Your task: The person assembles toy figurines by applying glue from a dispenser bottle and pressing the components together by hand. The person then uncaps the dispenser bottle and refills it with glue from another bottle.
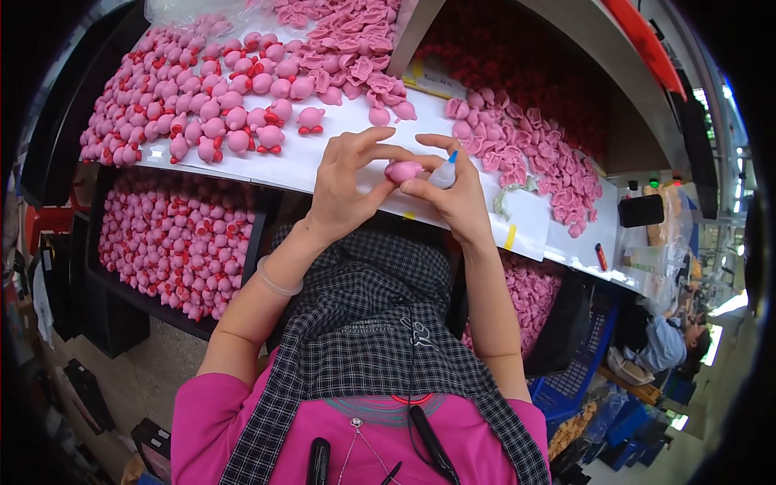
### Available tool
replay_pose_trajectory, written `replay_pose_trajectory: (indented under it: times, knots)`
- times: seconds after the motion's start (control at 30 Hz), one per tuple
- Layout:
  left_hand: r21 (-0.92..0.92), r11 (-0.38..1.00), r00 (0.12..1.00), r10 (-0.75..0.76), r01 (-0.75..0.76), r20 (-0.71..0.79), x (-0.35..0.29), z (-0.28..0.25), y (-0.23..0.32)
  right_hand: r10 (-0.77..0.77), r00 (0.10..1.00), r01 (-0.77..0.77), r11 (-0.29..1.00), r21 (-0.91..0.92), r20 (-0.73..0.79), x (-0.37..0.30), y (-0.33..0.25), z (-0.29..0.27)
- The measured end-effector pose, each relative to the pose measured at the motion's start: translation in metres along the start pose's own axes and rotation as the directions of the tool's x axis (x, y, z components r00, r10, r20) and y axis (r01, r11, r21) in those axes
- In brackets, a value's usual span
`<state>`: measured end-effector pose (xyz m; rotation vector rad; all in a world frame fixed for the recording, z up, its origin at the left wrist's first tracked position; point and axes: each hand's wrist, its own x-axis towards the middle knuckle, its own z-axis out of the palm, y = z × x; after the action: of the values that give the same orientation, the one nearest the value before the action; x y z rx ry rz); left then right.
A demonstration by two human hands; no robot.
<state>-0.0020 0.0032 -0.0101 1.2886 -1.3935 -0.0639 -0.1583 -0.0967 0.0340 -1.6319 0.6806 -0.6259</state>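
Above the near edge of the white table (299, 171), both of my hands meet at a small pink toy piece (402, 170). My left hand (343, 186) pinches it between thumb and index finger, its other fingers raised. My right hand (462, 202) has a small white squeeze bottle with a blue nozzle (443, 173) tucked in its fingers, the tip pointing up and away. The right thumb also comes up against the pink piece. Just beyond my hands stands a rounded pink figure with red feet (309, 120).
Many pink figures with red feet (194, 105) cover the table's left. Loose pink shell pieces (352, 52) lie at the back, more (525, 137) at right. A black bin of figures (174, 242) sits below left; a red marker (600, 257) and black phone (641, 211) lie right.
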Motion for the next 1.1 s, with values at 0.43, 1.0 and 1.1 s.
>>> replay_pose_trajectory:
  times: [0.43, 1.0, 1.1]
  knots:
    - [-0.453, 0.851, 0.963, -0.211, 0.265, 0.167, -0.003, -0.014, 0.023, -0.216, 0.976, 0.217, 0.975, -0.038, 0.034, -0.021, -0.025, -0.006]
    - [-0.474, 0.874, 0.986, -0.155, 0.107, -0.062, -0.006, -0.013, 0.041, -0.235, 0.97, 0.203, 0.919, 0.338, 0.056, -0.031, -0.015, 0.01]
    - [-0.629, 0.732, 0.96, -0.268, 0.261, 0.087, -0.005, -0.006, 0.045, -0.26, 0.964, 0.238, 0.931, 0.277, 0.047, -0.03, -0.019, 0.003]
